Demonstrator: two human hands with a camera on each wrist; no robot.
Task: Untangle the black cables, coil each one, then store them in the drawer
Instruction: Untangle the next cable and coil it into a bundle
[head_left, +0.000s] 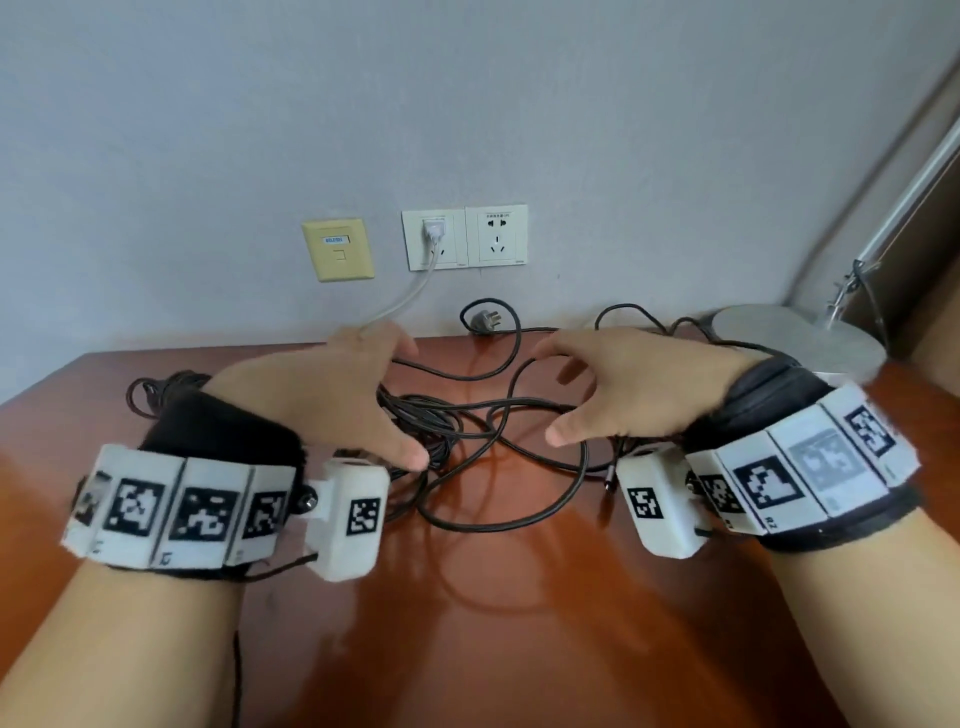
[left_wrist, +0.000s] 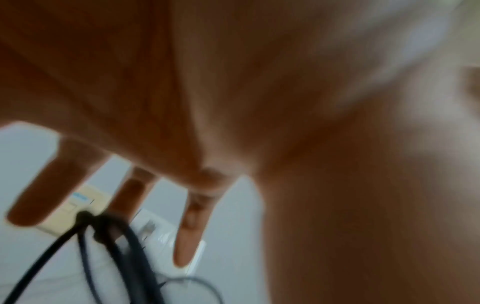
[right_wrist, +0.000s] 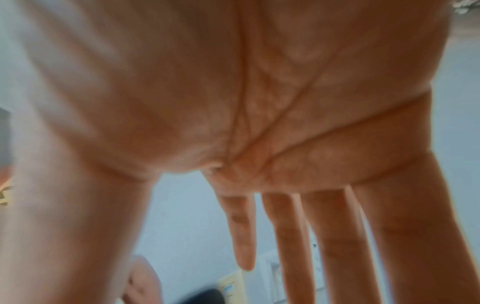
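A tangle of black cables (head_left: 467, 431) lies spread over the red-brown table (head_left: 519, 623). One cable ends in a black plug (head_left: 485, 318) at the table's back edge. A denser black bundle (head_left: 171, 389) sits behind my left wrist. My left hand (head_left: 384, 400) hovers over the tangle's left side, fingers spread and holding nothing. The left wrist view shows its straight fingers (left_wrist: 189, 226) above blurred cable strands (left_wrist: 114, 251). My right hand (head_left: 550, 395) hovers over the right side with thumb and fingers apart; its fingers (right_wrist: 291, 236) are straight and empty. No drawer is in view.
A grey lamp base (head_left: 779, 332) stands at the table's back right corner, with its arm rising to the right. White wall sockets (head_left: 465, 236) hold a white plug whose cord (head_left: 405, 296) drops behind the table. A yellow wall plate (head_left: 337, 249) is to their left.
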